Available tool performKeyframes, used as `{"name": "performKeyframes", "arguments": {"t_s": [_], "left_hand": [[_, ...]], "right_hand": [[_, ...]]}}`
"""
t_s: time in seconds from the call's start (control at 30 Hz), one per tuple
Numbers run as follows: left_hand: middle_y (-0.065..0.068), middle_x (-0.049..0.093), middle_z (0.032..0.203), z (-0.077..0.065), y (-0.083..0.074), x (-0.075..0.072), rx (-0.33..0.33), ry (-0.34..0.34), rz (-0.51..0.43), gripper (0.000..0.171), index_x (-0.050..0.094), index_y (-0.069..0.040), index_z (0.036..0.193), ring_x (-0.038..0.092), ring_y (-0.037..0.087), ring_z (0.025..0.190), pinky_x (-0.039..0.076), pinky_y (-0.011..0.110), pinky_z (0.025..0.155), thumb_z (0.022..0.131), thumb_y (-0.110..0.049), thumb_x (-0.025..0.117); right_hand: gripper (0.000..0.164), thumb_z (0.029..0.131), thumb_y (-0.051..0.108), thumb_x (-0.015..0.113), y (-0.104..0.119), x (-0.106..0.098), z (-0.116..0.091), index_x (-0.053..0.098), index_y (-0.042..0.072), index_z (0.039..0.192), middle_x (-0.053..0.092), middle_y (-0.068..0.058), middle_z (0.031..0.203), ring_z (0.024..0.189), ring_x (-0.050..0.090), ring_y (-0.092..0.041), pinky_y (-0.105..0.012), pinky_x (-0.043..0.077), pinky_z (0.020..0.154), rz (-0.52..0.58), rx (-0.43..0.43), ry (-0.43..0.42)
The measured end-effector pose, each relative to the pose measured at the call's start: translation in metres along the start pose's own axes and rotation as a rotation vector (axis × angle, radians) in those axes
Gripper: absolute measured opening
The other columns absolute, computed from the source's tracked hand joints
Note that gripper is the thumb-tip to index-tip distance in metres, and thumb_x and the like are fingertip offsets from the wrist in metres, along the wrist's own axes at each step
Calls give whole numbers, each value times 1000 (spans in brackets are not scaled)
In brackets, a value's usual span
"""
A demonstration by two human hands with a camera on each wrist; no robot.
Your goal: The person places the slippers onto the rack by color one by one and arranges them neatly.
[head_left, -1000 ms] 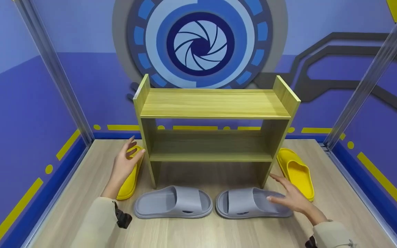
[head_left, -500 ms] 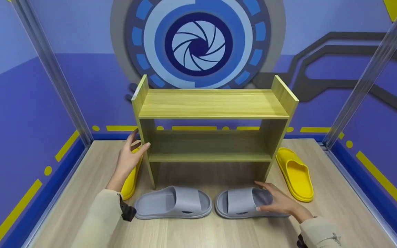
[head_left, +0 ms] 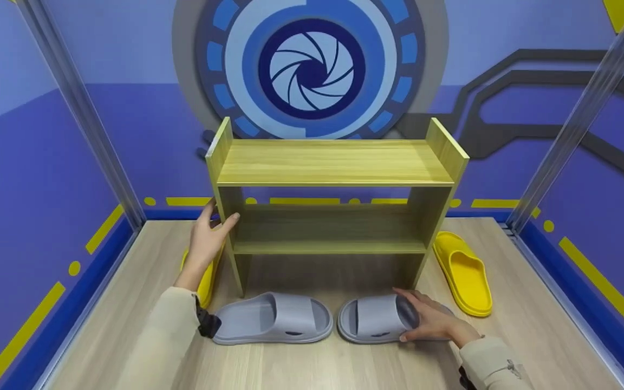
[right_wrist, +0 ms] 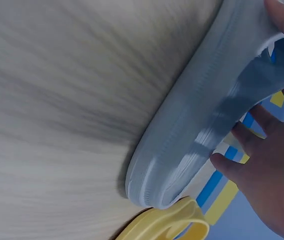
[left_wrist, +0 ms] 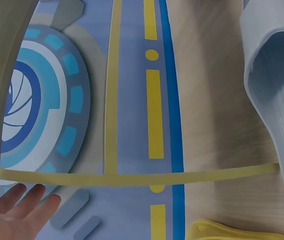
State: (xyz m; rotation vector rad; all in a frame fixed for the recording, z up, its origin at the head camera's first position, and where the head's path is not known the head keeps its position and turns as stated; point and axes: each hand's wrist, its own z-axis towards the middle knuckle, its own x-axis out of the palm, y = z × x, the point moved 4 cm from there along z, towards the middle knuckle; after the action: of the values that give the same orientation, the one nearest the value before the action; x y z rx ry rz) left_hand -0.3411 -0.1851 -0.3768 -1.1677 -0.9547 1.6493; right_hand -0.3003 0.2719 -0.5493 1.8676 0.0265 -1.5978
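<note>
My left hand [head_left: 206, 241] is at the left side panel of a light wooden shoe rack [head_left: 339, 162]. Its thumb lies on the inner side, its fingers on the outer. In the left wrist view these fingers [left_wrist: 37, 200] are straight and spread, tips right at the panel edge [left_wrist: 131, 180]. Lower right, my right hand [head_left: 436, 319] grips the right grey slipper [head_left: 379, 314], thumb on the near side and fingers over the far rim. The right wrist view shows this slipper [right_wrist: 182, 120] between thumb and fingers, over the floorboard. Its mate, another grey slipper [head_left: 252, 319], lies to the left.
One yellow clog [head_left: 463, 276] lies right of the rack. Another yellow clog [head_left: 210, 281] is on the left, partly behind my left hand and wrist. Blue printed walls [head_left: 144, 135] with metal corner posts [head_left: 82, 108] enclose the wood-look floorboard [head_left: 290, 368].
My left hand has moved up and right from above the yellow clog to the rack's side panel. My right hand has moved left along the grey slipper and closed on it.
</note>
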Motion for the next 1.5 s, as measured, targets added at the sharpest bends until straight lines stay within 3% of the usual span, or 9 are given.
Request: {"name": "performKeyframes", "arguments": {"t_s": [0.2,0.47,0.57,0.73,1.03,1.27,1.5], "left_hand": [[21,42,125,5,-2,2,31,-40,-27,61,28,-4,137,46,33,109,40,39,85,86,-22,58],[22,48,119,8,-1,0,89,-89,69,49,37,-1,131,50,32,104,43,41,80,88,-16,53],[22,50,118,7,-1,0,109,-93,105,46,40,-2,130,51,32,102,44,41,79,88,-16,53],[19,56,110,5,-2,-1,137,-107,154,39,48,-2,123,55,29,96,45,41,77,88,-16,54],[18,59,99,6,-1,-3,155,-105,185,33,52,-1,116,57,28,88,46,40,73,87,-15,55],[18,60,98,6,0,-3,150,-94,186,30,54,-1,113,57,27,88,46,40,72,87,-14,55],[18,60,99,5,0,-3,143,-91,204,30,54,-1,114,57,27,88,47,40,71,87,-15,54]], "right_hand": [[101,55,41,79,-1,2,2,27,17,138,32,-21,131,115,32,-43,-59,28,86,-18,46,32],[102,54,37,81,0,2,2,26,17,138,30,-23,132,117,26,-48,-63,15,90,-11,61,43],[101,54,42,80,0,3,2,28,18,137,31,-23,130,116,29,-45,-59,22,90,-11,45,18],[99,54,47,78,0,6,2,30,13,134,38,-18,120,106,42,-34,-50,37,82,-24,-52,-45],[95,56,51,75,2,0,-2,34,12,132,44,-14,109,93,49,-26,-45,42,75,-32,-128,-135],[94,57,55,73,4,-13,-6,33,13,132,44,-13,107,85,50,-24,-44,43,69,-55,-76,-120],[94,57,57,71,6,-31,-8,31,17,133,43,-15,111,88,49,-28,-49,42,72,-56,-5,-89]]}}
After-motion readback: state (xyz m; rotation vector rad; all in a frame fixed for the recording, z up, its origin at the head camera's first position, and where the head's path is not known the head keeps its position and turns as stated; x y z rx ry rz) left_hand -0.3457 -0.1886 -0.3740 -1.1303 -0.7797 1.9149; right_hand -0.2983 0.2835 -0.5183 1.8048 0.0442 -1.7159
